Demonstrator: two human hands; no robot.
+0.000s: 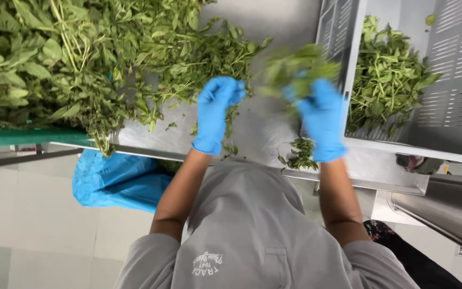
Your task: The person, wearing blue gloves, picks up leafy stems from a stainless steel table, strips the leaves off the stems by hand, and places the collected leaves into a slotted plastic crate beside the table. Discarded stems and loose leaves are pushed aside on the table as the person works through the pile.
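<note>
Two hands in blue gloves work over a bare steel table [263, 134]. Above the table's middle, the right hand [321, 119] is closed round a blurred bunch of green leafy sprigs [295, 69]. Beside it, the left hand [215, 112] is curled, its hold impossible to tell. Left of the table's middle lies a large heap of leafy green stems [81, 53]; right of it, a grey slotted plastic crate [450, 80] holds picked leaves [389, 80].
</note>
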